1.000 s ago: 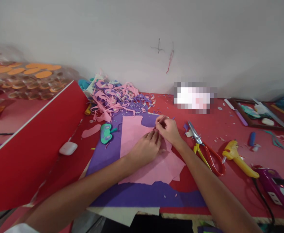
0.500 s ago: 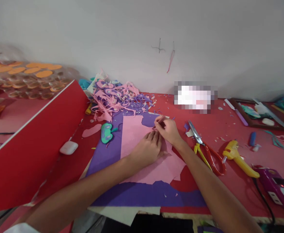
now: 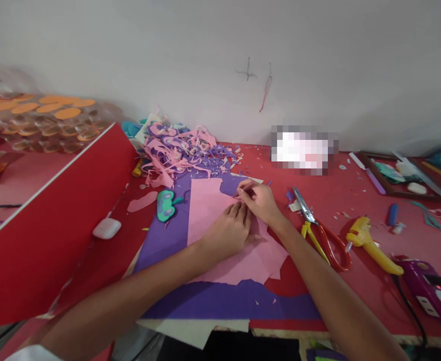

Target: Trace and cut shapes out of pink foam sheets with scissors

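Observation:
My left hand point(image 3: 230, 226) lies flat with fingers stretched over a pink sheet point(image 3: 205, 210) that looks like craft foam or felt. My right hand point(image 3: 260, 201) is closed in a pinch just beyond the left fingertips, near the sheet's upper edge. What it pinches is too small and hidden to make out. Under the pink sheet, which has ragged cut edges, lies a larger purple sheet point(image 3: 220, 303). To the left sits a small green cut-out with purple spots point(image 3: 165, 205). Scissors point(image 3: 308, 215) with yellow and red handles rest beside my right forearm.
Pink and purple scraps point(image 3: 178, 150) pile up against the wall. A red board point(image 3: 65, 215) stands at the left, with a white case point(image 3: 107, 228) beside it. At right are a yellow glue gun point(image 3: 373, 245), a purple power box point(image 3: 427, 291) and a brown tray point(image 3: 388, 188).
My right fingertips have shifted very slightly left, still pinched. My left hand and the sheets stay in place.

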Tool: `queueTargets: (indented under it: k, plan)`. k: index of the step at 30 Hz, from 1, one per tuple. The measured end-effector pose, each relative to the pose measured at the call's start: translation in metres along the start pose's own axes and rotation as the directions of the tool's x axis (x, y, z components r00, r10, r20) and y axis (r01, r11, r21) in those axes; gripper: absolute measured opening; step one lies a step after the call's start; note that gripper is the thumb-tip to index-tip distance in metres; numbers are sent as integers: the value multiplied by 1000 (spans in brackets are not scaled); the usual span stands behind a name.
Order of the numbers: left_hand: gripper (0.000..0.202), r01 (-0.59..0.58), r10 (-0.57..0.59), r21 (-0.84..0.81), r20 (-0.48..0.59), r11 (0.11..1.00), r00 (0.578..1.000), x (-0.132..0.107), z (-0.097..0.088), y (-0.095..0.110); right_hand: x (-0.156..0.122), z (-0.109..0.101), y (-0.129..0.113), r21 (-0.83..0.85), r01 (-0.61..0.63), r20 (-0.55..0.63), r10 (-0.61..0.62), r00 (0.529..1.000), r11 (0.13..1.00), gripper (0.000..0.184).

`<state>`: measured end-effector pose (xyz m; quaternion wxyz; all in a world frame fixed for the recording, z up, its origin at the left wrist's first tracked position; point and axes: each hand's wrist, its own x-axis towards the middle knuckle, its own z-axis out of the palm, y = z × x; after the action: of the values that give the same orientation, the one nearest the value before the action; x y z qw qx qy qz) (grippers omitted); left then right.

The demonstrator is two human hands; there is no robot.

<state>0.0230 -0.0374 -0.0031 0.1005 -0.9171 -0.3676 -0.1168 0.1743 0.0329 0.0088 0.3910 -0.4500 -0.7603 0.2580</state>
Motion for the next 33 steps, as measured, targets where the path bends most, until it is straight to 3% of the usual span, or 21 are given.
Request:
queueTargets:
  k: [16, 23, 33]
  plan:
    - [84, -8, 8, 20, -5, 1000, 1000, 0, -3, 1, -1, 4, 0, 12, 16, 31, -16, 999, 1000, 23]
    - [77, -31, 32, 57, -13, 998, 999, 0, -4, 0, -2, 5, -8, 83, 13, 67, -18, 998, 997, 21]
    - [82, -37, 38, 86, -8, 996, 999, 1, -3, 0, -2, 4, -12, 180, -6, 149, -22, 989, 984, 23]
